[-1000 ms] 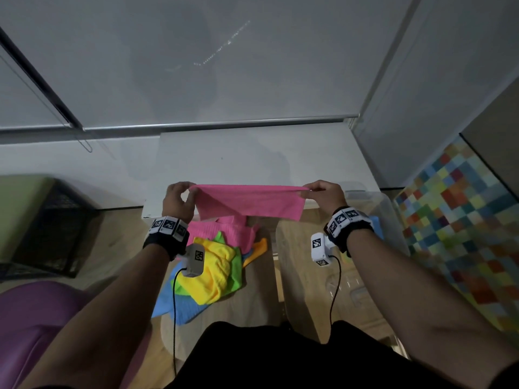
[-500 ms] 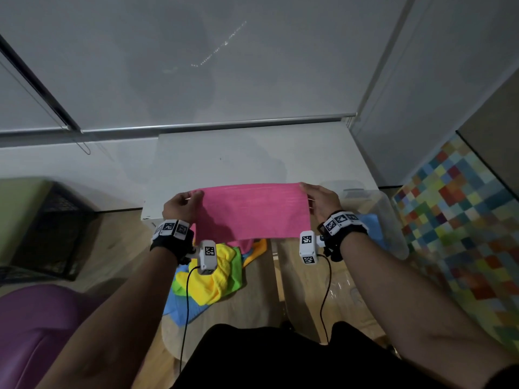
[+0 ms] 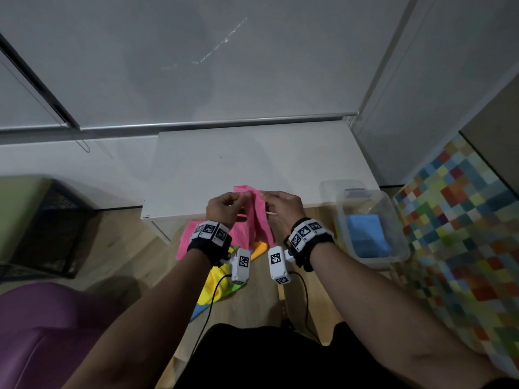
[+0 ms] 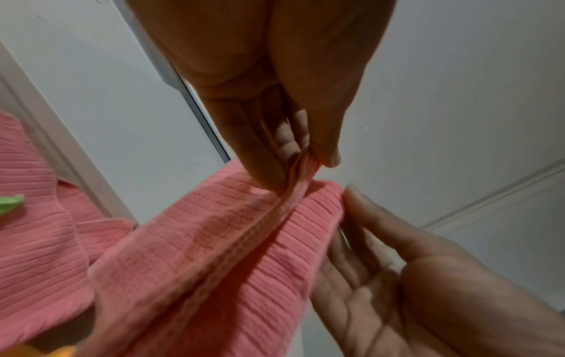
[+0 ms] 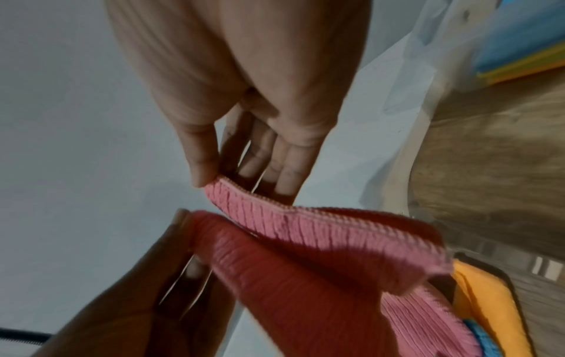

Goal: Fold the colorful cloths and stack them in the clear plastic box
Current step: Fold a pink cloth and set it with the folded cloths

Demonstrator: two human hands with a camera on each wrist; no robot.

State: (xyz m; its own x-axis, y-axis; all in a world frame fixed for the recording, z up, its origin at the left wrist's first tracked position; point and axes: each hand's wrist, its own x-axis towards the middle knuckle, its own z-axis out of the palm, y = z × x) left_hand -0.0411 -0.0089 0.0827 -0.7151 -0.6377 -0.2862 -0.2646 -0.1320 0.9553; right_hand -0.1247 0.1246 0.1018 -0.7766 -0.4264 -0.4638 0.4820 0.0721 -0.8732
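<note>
A pink cloth (image 3: 259, 220) hangs doubled over between my two hands at the near edge of the white table (image 3: 252, 164). My left hand (image 3: 233, 199) pinches one top corner between thumb and fingers (image 4: 308, 164). My right hand (image 3: 273, 199) pinches the other corner at its thumb tip (image 5: 220, 183), close against the left one. The two pink layers (image 4: 229, 241) nearly meet. The clear plastic box (image 3: 398, 248) stands on the floor to the right, with a folded blue cloth (image 3: 365, 234) inside. A loose pile with yellow cloth (image 3: 216, 282) lies below my hands.
More pink (image 3: 186, 240), orange (image 3: 259, 248) and blue cloth lie in the pile on the wooden floor. A black crate (image 3: 50, 228) and a purple seat (image 3: 42, 332) are at the left. A chequered multicoloured mat (image 3: 463, 234) is at the right, past the box.
The pink cloth was stretched wide between my hands. Both hands have since swung inward and met, so the cloth now hangs folded in half.
</note>
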